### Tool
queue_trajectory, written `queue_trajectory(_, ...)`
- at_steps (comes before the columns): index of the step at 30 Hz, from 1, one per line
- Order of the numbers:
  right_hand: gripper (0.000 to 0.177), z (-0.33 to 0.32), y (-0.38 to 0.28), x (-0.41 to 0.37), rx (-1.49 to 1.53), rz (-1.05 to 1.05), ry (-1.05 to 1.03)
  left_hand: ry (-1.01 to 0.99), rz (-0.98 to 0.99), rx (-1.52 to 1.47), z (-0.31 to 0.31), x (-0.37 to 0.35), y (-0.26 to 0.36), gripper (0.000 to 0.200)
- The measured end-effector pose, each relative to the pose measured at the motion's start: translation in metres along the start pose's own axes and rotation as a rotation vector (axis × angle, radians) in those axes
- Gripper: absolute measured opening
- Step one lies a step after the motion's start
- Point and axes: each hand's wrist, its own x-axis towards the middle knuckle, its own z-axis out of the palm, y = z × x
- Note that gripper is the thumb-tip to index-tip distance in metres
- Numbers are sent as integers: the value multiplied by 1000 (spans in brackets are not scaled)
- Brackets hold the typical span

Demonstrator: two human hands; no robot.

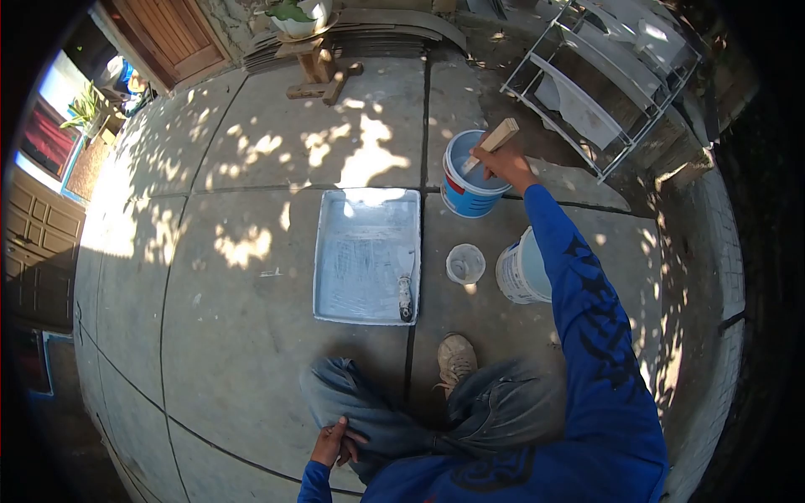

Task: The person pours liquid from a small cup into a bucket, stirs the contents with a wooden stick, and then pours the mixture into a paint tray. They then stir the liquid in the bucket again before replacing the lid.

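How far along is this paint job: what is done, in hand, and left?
Done: the tray is smeared white, a tool lying in it. In hand: the right hand holds a stick in the bucket; the left hand rests on a knee. Left: a second bucket and cup stand aside.

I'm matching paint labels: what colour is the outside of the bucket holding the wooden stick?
The bucket is blue with a red patch; head view.
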Motion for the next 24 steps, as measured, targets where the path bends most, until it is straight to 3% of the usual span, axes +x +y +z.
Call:
queue_trajectory(4, 22, 1, 11, 6, 140, -10, 38, 5, -10, -9, 0, 1, 0, 80)
queue_trajectory(13, 29, -1, 46, 17, -115, -20, 227, 32, 8, -13, 1, 1, -5, 82)
queue_trajectory(16, 30, 10, 42, 14, -113, -74, 198, 21, 11, -2, -1, 2, -4, 81)
queue_trajectory(19, 30, 4, 20, 6, 95, -36, 39, 1, -2, -10, -1, 1, -3, 81)
queue_trajectory(21, 20, -1, 15, 5, 102, -3, -27, 2, -7, -9, -1, 0, -2, 81)
queue_trajectory(24, 18, -12, 11, -2, 97, 34, 44, 18, 0, -8, 1, 0, -3, 81)
